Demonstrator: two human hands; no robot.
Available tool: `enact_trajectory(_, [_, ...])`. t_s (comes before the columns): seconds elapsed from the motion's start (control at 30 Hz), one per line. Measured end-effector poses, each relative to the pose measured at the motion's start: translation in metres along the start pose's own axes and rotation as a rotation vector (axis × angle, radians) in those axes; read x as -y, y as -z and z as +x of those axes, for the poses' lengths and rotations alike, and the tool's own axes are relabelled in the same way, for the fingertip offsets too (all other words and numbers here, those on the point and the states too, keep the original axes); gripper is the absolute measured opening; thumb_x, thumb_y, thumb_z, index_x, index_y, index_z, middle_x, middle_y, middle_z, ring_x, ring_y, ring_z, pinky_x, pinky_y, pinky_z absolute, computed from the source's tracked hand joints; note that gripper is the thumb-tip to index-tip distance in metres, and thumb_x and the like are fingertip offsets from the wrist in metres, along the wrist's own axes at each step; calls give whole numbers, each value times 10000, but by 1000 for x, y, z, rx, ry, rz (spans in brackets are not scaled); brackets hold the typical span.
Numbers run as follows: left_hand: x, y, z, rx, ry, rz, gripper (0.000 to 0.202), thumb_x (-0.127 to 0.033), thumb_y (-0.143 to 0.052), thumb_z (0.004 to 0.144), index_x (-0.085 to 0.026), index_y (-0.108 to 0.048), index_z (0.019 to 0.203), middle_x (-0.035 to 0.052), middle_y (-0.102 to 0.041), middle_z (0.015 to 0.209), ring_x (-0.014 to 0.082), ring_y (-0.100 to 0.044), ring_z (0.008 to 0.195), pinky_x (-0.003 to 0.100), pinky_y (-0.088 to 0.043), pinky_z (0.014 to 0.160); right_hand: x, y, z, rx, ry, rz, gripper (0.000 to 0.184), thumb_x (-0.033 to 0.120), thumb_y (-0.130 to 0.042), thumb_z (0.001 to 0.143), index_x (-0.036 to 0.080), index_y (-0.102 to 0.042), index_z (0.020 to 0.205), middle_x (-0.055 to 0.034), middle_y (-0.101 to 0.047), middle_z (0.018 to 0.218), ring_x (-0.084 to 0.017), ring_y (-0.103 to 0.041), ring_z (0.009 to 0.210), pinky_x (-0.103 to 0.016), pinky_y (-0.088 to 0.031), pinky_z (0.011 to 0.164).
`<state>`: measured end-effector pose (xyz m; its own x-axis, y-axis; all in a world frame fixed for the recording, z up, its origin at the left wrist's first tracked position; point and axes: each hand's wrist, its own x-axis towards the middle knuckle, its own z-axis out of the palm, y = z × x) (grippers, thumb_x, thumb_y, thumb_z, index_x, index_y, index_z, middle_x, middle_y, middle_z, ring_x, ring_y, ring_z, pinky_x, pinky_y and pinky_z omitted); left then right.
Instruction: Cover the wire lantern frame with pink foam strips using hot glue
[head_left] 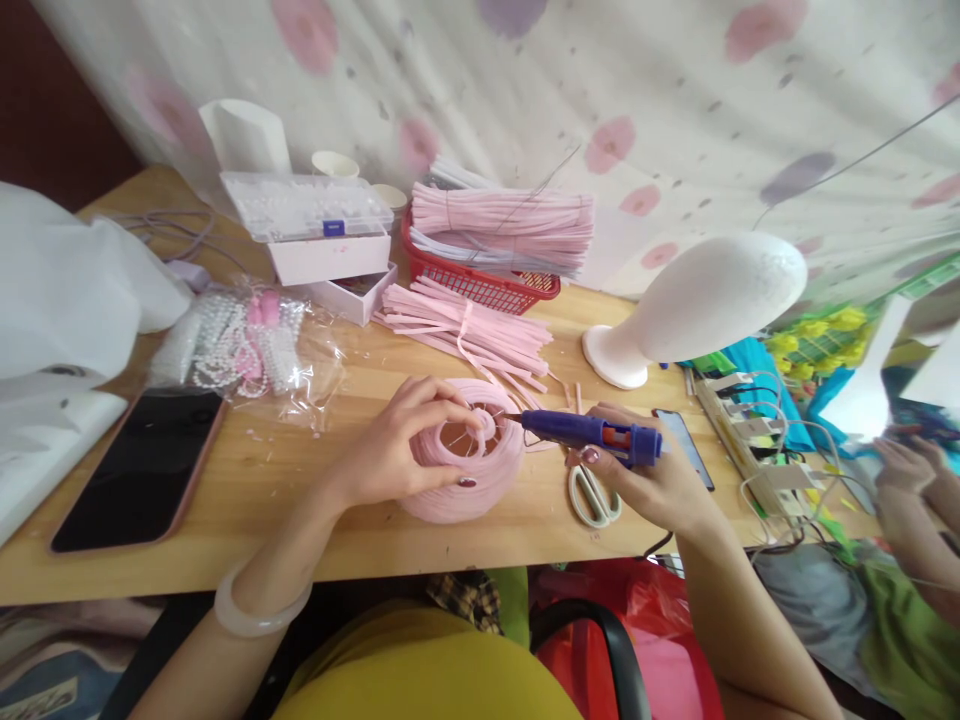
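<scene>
The left hand [397, 450] cups the pink pipe-cleaner basket [480, 485] on the table [300, 520], fingertips pinching its rim; the right hand [656, 485], closed around a purple glue gun [585, 432], levels the nozzle leftward at that rim

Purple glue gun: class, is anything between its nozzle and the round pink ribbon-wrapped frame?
Nothing visible. The purple glue gun in the right hand points straight at the round pink ribbon-wrapped frame held by the left hand.

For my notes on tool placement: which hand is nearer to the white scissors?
Right. The right hand, holding the glue gun, is just beside the white scissors; the left hand grips the pink woven shape, farther left.
</scene>
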<state>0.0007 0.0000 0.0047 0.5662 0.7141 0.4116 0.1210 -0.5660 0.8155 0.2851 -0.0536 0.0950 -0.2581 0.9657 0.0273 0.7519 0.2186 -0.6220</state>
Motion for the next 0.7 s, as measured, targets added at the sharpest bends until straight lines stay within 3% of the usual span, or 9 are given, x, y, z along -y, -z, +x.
enact_trajectory(0.1, [0,-1,-1,0,-1,34,362,-204,-803,798,-296,-694,1131,33,-599,1137,225,-560,1147,415,-461,1055,-2,0,-6,-53,-25,48,528,691,-568,910,188,-618,758,-49,-650,675,-157,-575,555,-268,-438,490])
enact_trajectory(0.3, [-8,0,4,60,-15,182,413,-209,-800,799,-310,-689,1183,47,-571,1193,245,-519,1182,443,-444,1093,-25,-11,-29,-278,-119,130,581,728,-552,898,179,-713,792,-88,-733,723,-223,-703,659,-301,-565,585])
enact_trajectory(0.43, [-12,-1,12,124,-42,290,344,-277,-807,814,-319,-702,1139,61,-521,1292,287,-484,1245,511,-421,1118,-42,-15,-51,-389,-222,153,571,723,-598,865,188,-751,737,-79,-725,699,-195,-653,588,-280,-538,516])
enact_trajectory(0.53, [-14,0,15,151,-54,361,372,-285,-792,834,-337,-683,1185,68,-465,1376,319,-445,1317,547,-403,1132,-51,-16,-70,-469,-319,167,575,722,-597,861,188,-753,716,-59,-682,660,-137,-527,474,-244,-432,397])
enact_trajectory(0.63, [-20,0,10,50,-94,427,550,-263,-789,836,-317,-581,1343,97,-415,1443,334,-403,1384,545,-374,1159,-61,-19,-87,-558,-420,165,559,682,-556,906,180,-754,763,-48,-656,659,-106,-422,423,-232,-340,340])
enact_trajectory(0.7, [-26,0,3,-90,-129,444,491,-226,-783,845,-282,-587,1291,92,-477,1382,299,-466,1327,498,-393,1133,-70,-22,-95,-617,-466,136,568,668,-531,923,168,-752,769,-65,-678,702,-101,-411,419,-235,-340,338])
